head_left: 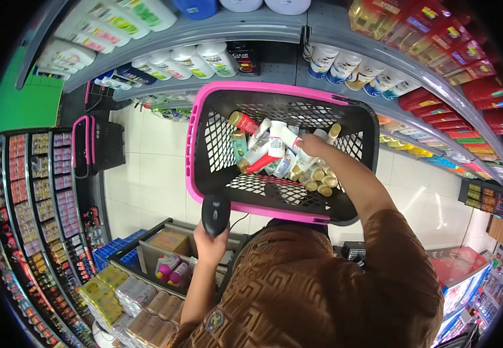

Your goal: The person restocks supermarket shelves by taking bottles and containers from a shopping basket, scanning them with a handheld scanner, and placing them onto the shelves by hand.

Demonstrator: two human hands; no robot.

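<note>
My left hand (209,246) is closed around the handle of a black barcode scanner (215,214), close to the near left corner of a black shopping basket with a pink rim (251,86). Inside the basket, my right hand (312,146) grips a white bottle (290,138) with its fingers partly hidden. Around it lie a white bottle with a printed label (276,145), a red bottle with a gold cap (243,122), a green-labelled bottle (239,145) and several gold-capped containers (309,184). A red tube-like item (261,164) lies among them.
Shelves with white bottles (215,58) and red packages (431,113) stand beyond the basket. Another black basket (109,142) is at left. An open crate (142,258) holding a cardboard box and pink bottles sits near my left arm, beside stacked wrapped cans (135,293).
</note>
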